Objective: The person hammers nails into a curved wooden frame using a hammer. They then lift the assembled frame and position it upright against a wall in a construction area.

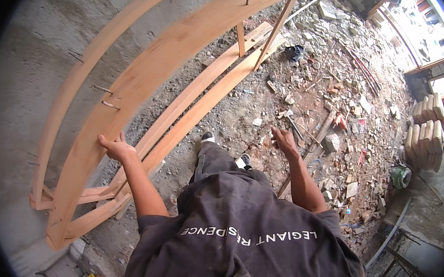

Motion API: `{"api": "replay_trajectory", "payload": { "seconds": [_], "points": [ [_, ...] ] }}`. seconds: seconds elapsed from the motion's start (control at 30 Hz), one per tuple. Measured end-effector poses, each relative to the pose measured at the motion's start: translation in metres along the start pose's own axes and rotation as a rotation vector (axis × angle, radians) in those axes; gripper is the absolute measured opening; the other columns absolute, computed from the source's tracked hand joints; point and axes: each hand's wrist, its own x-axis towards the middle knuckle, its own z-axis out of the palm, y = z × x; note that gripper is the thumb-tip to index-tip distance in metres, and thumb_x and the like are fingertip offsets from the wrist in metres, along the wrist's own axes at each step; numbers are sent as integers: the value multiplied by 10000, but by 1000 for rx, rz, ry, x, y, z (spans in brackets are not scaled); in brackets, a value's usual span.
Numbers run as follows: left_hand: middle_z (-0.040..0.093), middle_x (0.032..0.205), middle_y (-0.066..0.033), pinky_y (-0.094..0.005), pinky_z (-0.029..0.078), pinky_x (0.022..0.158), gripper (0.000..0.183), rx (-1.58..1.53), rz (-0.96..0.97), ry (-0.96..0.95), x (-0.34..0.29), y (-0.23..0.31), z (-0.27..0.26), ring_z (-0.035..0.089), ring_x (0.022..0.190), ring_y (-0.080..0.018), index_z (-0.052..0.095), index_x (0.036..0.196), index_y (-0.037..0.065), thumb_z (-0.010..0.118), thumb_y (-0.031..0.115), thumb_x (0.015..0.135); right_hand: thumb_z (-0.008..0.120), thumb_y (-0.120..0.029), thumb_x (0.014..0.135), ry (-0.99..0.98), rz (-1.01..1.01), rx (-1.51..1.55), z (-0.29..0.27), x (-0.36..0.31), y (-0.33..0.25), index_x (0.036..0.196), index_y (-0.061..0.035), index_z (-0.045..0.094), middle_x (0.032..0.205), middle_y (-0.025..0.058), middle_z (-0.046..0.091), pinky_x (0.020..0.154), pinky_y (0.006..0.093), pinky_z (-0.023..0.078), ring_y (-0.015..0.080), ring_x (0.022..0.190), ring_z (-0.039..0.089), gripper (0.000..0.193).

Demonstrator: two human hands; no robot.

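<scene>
A tall wooden frame [136, 85] of pale planks stands along the wall on my left. My left hand [118, 149] grips the edge of its wide front plank, thumb on the face and fingers behind. Bent nails [109, 105] stick out of that plank above the hand. Out over the rubble, my right hand [285, 140] is raised with its fingers curled together; whatever they hold, if anything, is too small to make out. Close by that hand in this view, a hammer [294, 128] lies on the ground.
Broken bricks and stones [339, 91] cover the ground ahead and to the right. A loose board [323, 129] lies among them. Stacked filled bags [426, 138] stand by the right wall, near a pale sack [400, 177]. A plastered wall [31, 67] rises behind the frame.
</scene>
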Motion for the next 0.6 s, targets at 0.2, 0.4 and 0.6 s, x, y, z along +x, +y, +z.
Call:
{"api": "replay_trajectory", "payload": {
  "seconds": [0.2,0.4,0.6],
  "points": [
    [416,1262,-205,-414,432,942,732,33,-46,48,-20,3,-10,495,1128,-324,295,1240,-147,541,419,847,559,-436,853,126,-424,-65,55,28,-147,933,16,608,792,109,611,602,303,442,170,678,546,461],
    [521,796,-49,-294,506,637,374,-33,-159,-24,-19,-5,-39,606,704,-189,537,918,-22,583,343,855,514,-285,905,166,-1101,-368,137,8,-311,1007,-28,608,1005,135,600,808,356,452,263,924,580,292],
    [519,1009,-89,-327,517,789,336,-69,-199,-256,-32,5,-56,575,870,-157,468,1073,-14,590,197,841,468,-346,911,-191,-1302,-830,223,52,-373,972,10,603,942,218,605,790,409,442,372,916,570,385]
  ]
}}
